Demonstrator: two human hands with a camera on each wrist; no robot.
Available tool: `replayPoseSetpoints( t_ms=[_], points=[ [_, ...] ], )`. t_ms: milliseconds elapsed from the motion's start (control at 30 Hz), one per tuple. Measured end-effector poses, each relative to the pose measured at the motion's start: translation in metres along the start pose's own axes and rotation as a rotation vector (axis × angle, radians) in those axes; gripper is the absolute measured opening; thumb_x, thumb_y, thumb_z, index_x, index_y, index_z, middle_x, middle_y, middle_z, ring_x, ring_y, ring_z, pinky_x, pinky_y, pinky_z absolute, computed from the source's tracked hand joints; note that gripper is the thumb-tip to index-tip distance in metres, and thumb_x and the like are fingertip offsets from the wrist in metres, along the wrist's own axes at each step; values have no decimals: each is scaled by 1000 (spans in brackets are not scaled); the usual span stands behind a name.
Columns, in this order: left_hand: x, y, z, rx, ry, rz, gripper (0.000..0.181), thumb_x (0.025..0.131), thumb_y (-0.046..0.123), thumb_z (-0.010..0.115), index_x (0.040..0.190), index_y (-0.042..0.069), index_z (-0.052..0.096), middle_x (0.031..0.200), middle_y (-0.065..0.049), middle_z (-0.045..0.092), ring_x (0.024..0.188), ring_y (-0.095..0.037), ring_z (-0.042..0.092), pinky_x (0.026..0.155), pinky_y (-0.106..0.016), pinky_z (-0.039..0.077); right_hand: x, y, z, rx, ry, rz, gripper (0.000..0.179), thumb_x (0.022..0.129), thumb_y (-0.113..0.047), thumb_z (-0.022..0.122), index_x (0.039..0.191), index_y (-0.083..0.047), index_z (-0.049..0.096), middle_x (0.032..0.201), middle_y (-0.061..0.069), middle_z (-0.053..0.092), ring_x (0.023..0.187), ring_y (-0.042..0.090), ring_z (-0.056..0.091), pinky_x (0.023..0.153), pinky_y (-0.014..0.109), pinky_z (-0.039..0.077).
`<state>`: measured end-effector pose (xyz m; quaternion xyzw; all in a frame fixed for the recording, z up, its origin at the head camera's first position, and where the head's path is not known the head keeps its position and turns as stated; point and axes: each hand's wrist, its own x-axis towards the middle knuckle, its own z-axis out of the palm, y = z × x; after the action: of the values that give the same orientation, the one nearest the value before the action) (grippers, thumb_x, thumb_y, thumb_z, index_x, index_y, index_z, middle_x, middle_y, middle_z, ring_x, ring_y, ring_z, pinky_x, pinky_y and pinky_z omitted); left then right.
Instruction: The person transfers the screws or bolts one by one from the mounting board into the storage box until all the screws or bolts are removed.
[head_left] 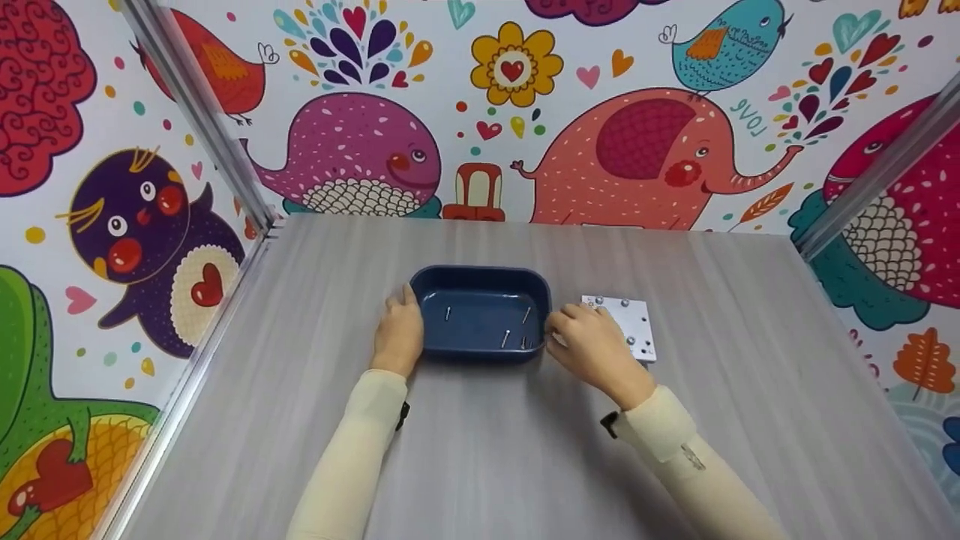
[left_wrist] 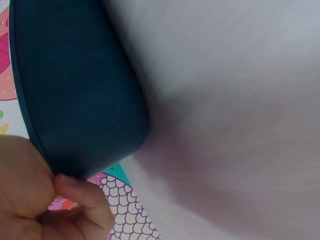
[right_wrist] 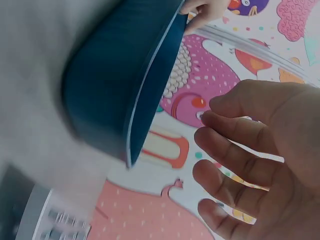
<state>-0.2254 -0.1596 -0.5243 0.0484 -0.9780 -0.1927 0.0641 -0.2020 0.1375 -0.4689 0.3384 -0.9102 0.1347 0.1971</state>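
Observation:
A dark blue rectangular tray (head_left: pixel 480 346) sits on the table with several small screws (head_left: pixel 506 338) scattered on its floor. At its left end, my left hand (head_left: pixel 399 334) grips the rim, and the left wrist view shows fingertips (left_wrist: pixel 75 190) right at the tray's corner. Beside the right end is my right hand (head_left: pixel 592 345), fingers loosely bent. In the right wrist view those fingers (right_wrist: pixel 215 175) are spread apart, with nothing visible between them and the tray wall. A light metal plate (head_left: pixel 639 319) with screws and holes lies just beyond the right hand, which partly covers it.
The grey wood-grain table (head_left: pixel 465 450) runs back to a wall printed with cartoon animals (head_left: pixel 622 165). Metal frame posts (head_left: pixel 217 127) stand at the back corners, and a rail runs along the left edge.

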Motion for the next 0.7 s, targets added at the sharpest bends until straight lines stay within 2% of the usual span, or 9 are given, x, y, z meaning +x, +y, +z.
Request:
replayPoseSetpoints(
  t_ms=[233,433,567,700],
  points=[
    [0,-3,0,-9,23,12,46,102,-6,41,148,-14,35,121,-39,52,95,-47,65,78,-50,57,-31,22,-13,-12,59,51,6,79,-7,72,81,-10,67,75,1,59,67,27,58,57,45,43],
    [0,-4,-1,-13,-11,-8,49,102,-6,40,150,-12,31,124,-40,50,94,-46,64,78,-50,57,-45,42,-14,-25,83,85,11,75,-1,75,78,-8,67,73,4,61,65,27,59,56,46,46],
    [0,-2,-1,-2,-28,-7,50,101,-8,43,150,-11,32,122,-40,50,89,-44,65,74,-49,58,-52,50,-10,-16,73,112,13,74,3,77,78,-6,68,73,5,63,65,28,60,56,47,46],
    [0,0,-1,-3,-21,-3,50,101,-9,43,150,-11,32,121,-40,50,88,-45,65,73,-50,58,-58,56,-1,-9,26,172,11,76,0,78,82,-5,71,75,6,64,68,29,61,60,48,47]
  ],
)
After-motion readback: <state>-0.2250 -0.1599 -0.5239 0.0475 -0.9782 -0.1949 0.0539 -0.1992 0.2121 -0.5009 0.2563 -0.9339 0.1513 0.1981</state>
